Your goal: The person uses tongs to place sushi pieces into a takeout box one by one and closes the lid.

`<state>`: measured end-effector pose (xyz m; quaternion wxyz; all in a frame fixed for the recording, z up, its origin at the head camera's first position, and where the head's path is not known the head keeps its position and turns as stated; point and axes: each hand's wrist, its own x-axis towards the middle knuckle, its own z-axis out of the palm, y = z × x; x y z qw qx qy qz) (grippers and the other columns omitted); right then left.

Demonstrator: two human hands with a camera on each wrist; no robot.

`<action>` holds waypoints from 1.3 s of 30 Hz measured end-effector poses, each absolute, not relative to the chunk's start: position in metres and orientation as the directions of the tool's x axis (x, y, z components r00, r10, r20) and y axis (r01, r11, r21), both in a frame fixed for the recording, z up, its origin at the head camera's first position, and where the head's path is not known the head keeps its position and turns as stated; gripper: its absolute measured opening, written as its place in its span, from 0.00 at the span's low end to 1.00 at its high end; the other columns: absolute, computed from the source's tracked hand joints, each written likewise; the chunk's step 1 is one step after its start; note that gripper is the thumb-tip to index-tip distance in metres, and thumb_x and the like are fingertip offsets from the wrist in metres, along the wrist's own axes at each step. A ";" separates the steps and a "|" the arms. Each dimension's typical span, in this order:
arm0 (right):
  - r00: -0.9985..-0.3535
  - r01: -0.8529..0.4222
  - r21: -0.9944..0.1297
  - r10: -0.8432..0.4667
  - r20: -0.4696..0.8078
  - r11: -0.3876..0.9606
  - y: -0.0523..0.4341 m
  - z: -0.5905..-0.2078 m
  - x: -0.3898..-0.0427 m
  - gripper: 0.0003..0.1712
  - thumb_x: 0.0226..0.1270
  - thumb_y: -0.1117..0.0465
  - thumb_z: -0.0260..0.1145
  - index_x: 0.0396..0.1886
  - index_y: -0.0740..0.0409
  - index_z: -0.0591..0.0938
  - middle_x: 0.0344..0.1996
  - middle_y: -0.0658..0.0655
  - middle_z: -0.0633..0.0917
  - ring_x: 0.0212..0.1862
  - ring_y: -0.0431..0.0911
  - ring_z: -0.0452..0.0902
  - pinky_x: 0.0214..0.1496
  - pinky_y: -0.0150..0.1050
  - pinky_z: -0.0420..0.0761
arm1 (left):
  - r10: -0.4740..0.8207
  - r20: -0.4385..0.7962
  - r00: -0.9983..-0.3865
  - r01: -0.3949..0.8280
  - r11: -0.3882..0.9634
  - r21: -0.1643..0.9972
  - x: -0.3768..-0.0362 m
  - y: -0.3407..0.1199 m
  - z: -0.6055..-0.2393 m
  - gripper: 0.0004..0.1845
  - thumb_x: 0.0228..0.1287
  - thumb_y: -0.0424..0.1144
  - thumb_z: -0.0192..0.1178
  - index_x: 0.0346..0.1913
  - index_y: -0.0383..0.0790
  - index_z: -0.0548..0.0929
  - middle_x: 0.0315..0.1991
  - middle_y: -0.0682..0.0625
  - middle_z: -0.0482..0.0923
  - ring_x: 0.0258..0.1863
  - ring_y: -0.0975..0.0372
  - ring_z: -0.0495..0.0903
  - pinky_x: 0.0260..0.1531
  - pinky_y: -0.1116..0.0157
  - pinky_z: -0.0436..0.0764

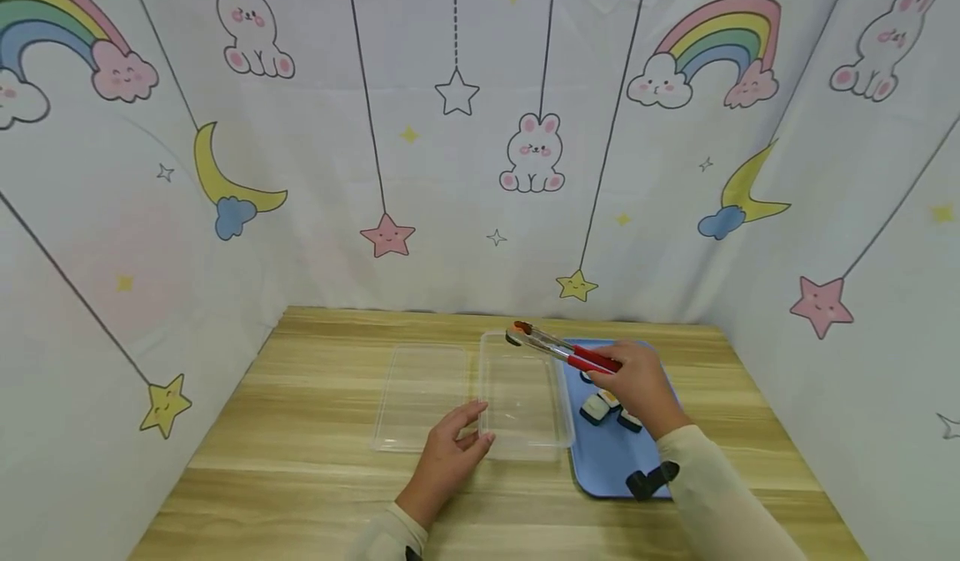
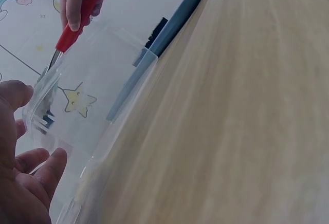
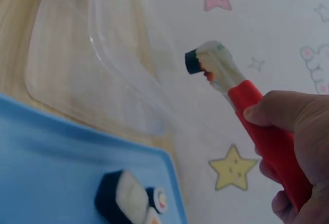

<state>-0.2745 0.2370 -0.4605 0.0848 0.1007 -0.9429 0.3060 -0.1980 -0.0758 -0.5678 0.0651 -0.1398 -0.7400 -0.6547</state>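
So the sushi piece (image 3: 194, 61) is pinched in the tips of the red tongs (image 1: 562, 349), held up over the far end of the clear container (image 1: 522, 398), which sits mid-counter. The right hand (image 1: 637, 386) has its grip wrapped tight round the red handles, which looks like what keeps the piece clamped. The left hand (image 1: 450, 457) rests relaxed fingers on the container's near edge, probably steadying it. More sushi (image 1: 600, 405) waits on the blue tray (image 1: 611, 461) toward the counter's (image 1: 300, 444) right edge, the lid (image 1: 420, 394) lying left of the container.

One pair of tongs (image 1: 564, 350), one clear container (image 1: 522, 398), one lid (image 1: 420, 394), one blue tray (image 1: 611, 461).
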 end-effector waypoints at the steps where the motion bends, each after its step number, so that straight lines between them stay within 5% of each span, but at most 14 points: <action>1: -0.963 -0.255 -0.554 -0.158 0.219 0.792 0.233 -0.462 -0.276 0.21 0.61 0.58 0.79 0.54 0.59 0.90 0.46 0.60 0.87 0.44 0.54 0.80 0.37 0.44 0.89 | 0.121 0.280 -0.952 0.293 0.102 0.951 -0.198 -0.076 -0.568 0.26 0.66 0.30 0.71 0.66 0.31 0.79 0.69 0.34 0.73 0.66 0.38 0.74 0.58 0.61 0.85; 12: -0.945 -0.327 -0.467 -0.270 0.186 0.822 0.203 -0.482 -0.285 0.16 0.57 0.61 0.80 0.46 0.58 0.92 0.34 0.50 0.86 0.37 0.46 0.79 0.36 0.41 0.86 | 0.133 0.310 -0.941 0.327 0.127 0.937 -0.201 -0.075 -0.573 0.26 0.67 0.30 0.70 0.67 0.30 0.79 0.69 0.33 0.73 0.65 0.38 0.75 0.56 0.63 0.85; 30: -0.969 -0.244 -0.477 -0.232 0.085 0.844 0.194 -0.481 -0.289 0.18 0.57 0.60 0.80 0.49 0.54 0.92 0.36 0.47 0.85 0.38 0.44 0.79 0.34 0.37 0.84 | 0.143 0.281 -0.949 0.301 0.136 0.944 -0.200 -0.076 -0.570 0.27 0.68 0.32 0.70 0.68 0.31 0.78 0.70 0.35 0.72 0.67 0.40 0.75 0.58 0.67 0.83; 39: -0.959 -0.283 -0.471 -0.251 0.132 0.835 0.204 -0.478 -0.289 0.21 0.56 0.59 0.81 0.51 0.58 0.91 0.35 0.50 0.85 0.36 0.45 0.77 0.36 0.39 0.84 | 0.146 0.269 -0.952 0.290 0.146 0.946 -0.199 -0.076 -0.569 0.27 0.69 0.34 0.69 0.69 0.34 0.78 0.71 0.35 0.71 0.67 0.39 0.74 0.59 0.62 0.84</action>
